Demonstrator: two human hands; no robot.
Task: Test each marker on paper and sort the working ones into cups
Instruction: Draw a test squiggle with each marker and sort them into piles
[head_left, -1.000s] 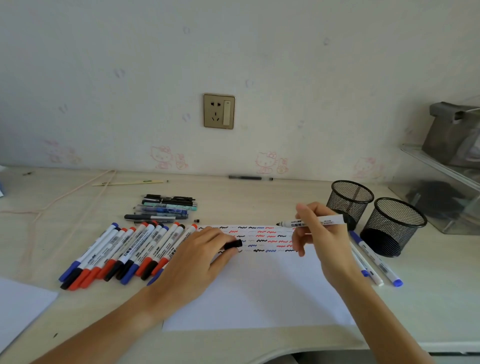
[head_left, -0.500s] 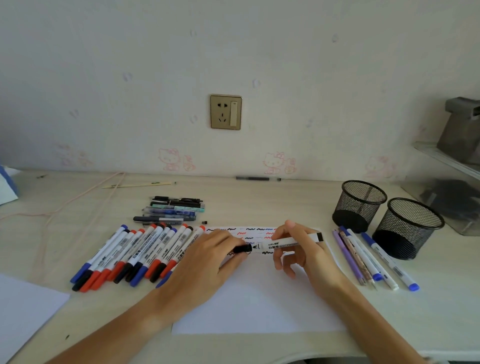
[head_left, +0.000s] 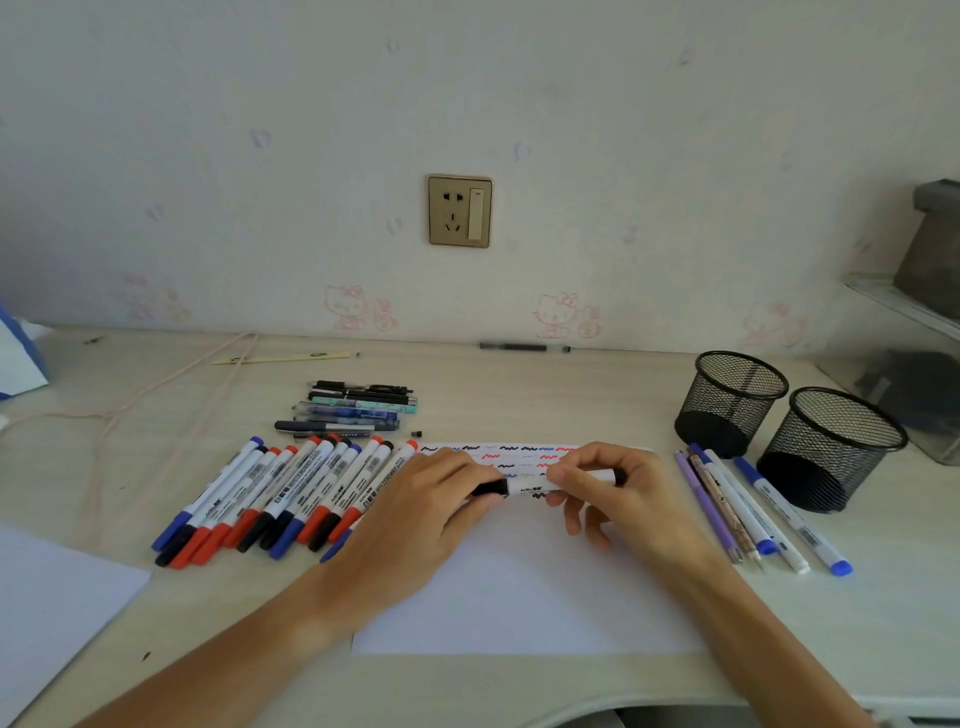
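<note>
Both hands meet over the far part of the paper (head_left: 519, 597): the left hand (head_left: 415, 514) pinches the black cap (head_left: 492, 488) while the right hand (head_left: 618, 488) curls round the barrel of a white marker (head_left: 530, 487), whose long axis runs left to right between them. Two empty mesh cups (head_left: 730, 402) (head_left: 831, 447) stand to the far right, nearer the right hand, so the marker likely travels rightward once capped. Untested markers (head_left: 280, 493) lie in a row to the left, and a few pens (head_left: 748, 509) rest just beside the cups.
</note>
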